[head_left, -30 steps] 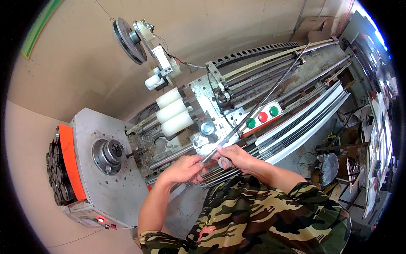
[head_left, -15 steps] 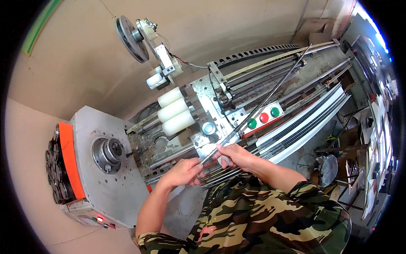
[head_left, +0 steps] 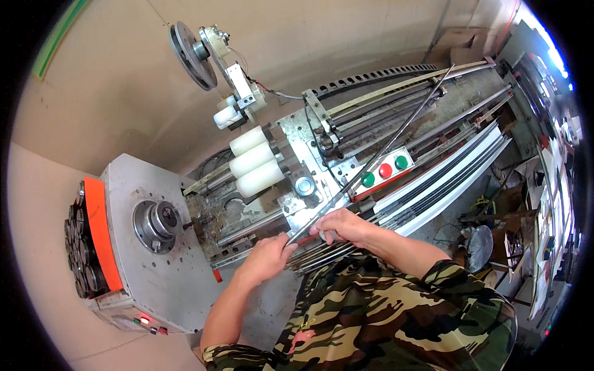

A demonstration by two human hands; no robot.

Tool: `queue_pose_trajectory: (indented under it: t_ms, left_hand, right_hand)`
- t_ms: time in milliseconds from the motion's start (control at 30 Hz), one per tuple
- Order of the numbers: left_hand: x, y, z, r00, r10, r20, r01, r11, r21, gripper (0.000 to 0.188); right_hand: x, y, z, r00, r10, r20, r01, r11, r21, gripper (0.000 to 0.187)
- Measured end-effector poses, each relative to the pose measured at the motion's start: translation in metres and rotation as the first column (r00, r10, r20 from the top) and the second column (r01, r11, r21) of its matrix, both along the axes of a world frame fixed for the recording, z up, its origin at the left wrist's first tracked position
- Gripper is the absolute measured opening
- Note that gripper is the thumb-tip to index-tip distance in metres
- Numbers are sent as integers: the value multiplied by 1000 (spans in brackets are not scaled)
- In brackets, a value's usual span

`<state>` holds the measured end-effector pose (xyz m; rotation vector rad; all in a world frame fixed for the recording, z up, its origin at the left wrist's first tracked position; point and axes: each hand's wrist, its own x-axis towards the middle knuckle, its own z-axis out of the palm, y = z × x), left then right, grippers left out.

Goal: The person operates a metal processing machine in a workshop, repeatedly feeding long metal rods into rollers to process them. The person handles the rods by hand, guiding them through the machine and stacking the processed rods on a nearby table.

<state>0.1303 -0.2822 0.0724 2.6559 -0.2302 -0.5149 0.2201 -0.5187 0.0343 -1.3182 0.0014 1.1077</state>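
Note:
A long thin metal rod (head_left: pixel 387 150) runs slantwise over the machine bed, from my hands up toward the far right. My left hand (head_left: pixel 266 257) is closed around its near end. Slightly farther along, my right hand (head_left: pixel 348 226) is closed at the rod, thumb and fingers bent beside it. Something pale shows between the right fingers, too small to make out. Beneath the hands lies a bundle of thin rods (head_left: pixel 315 255), partly covered by my hands and camouflage shirt. A bright metal plate (head_left: pixel 299 217) of the machine is just beyond my hands.
White rollers (head_left: pixel 258 179) stand on the carriage, near a panel with red and green buttons (head_left: pixel 385 170). More dark rods (head_left: pixel 445 178) lie on a white trough at the right. A grey machine housing with a round chuck (head_left: pixel 162 217) stands left. A grooved wheel (head_left: pixel 193 55) hangs above.
My left hand has turned slightly and its fingers have closed more over the rod's near end. My right hand has shifted a little left and down; the rod keeps nearly the same slant.

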Motion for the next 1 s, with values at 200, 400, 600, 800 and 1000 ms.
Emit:
queue_pose_trajectory:
  t_ms: [200,400,600,800,1000]
  left_hand:
    - [-13,-13,-9,983,-3,185,-40,973,226,25]
    - [5,1,-5,987,143,76,-151,982,113,26]
    - [12,16,-2,978,152,145,-144,987,-66,22]
    - [12,22,3,964,221,-146,-243,957,-158,21]
    - [3,4,18,969,240,-62,-247,942,-227,25]
  right_hand:
    - [-20,21,5,982,-26,185,29,1000,-13,16]
    - [-31,42,-1,221,386,896,-547,809,-214,23]
    - [4,67,-130,161,732,662,-84,678,-730,27]
    - [11,68,-91,323,742,587,-285,668,-688,57]
    - [24,-3,-65,851,-352,-389,510,729,456,48]
